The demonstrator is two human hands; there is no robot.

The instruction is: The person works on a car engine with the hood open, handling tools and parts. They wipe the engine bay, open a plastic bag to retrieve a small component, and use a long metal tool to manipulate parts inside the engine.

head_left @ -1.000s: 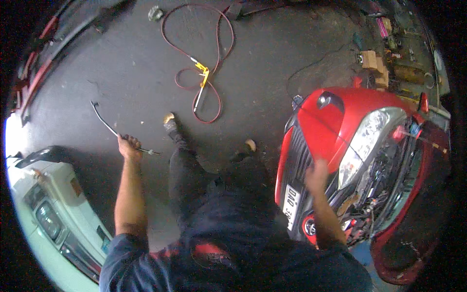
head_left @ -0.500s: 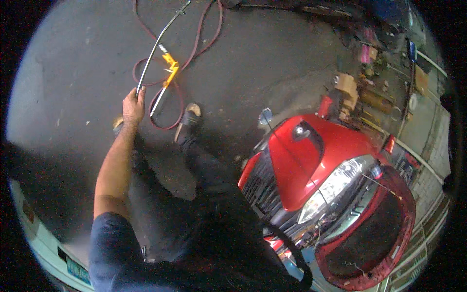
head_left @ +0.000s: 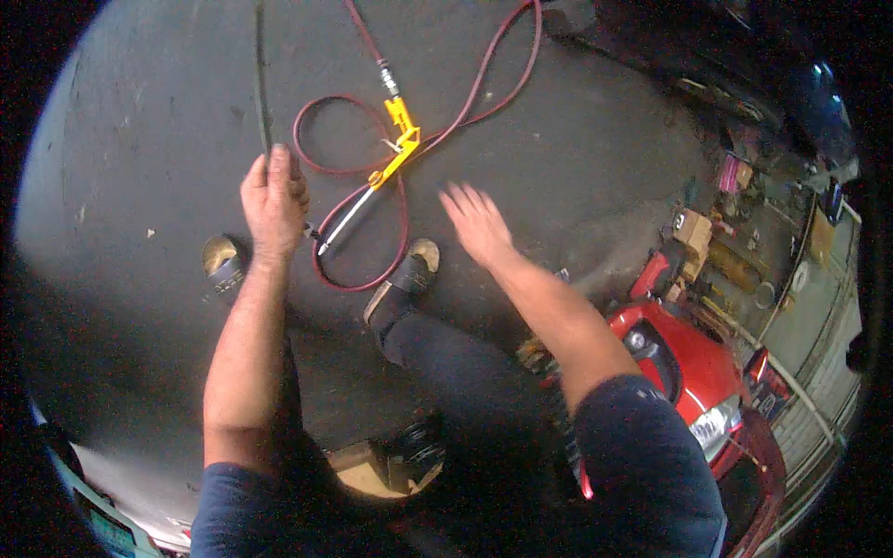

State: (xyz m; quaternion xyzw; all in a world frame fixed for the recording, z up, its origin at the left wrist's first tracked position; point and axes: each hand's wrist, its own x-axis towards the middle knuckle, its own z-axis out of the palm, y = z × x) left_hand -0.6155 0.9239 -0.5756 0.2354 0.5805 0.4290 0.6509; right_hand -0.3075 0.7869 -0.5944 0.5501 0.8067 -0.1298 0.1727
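Note:
A long thin curved strip [head_left: 261,79], grey and apparently metal, runs away from my left hand [head_left: 274,200], whose fingers are closed around its near end. My right hand [head_left: 479,223] is stretched out over the floor, fingers extended and slightly smeared by motion, holding nothing. Between the two hands a yellow air blow gun [head_left: 403,139] with a silver nozzle lies on the floor. A dark red air hose [head_left: 484,88] joins it through a metal coupling and loops around it. A small dark piece shows beside my left hand; I cannot tell what it is.
My sandalled feet stand on the dark floor [head_left: 167,307]. To the right sits a red car front part [head_left: 693,358] with a headlight [head_left: 714,428]. Farther off are cardboard boxes [head_left: 693,232] and clutter. An open box [head_left: 367,470] lies behind my legs.
My right hand has come into view, reaching forward over the floor. My left hand still grips the strip, which now points more straight ahead. The view has shifted, with the red car part lower right.

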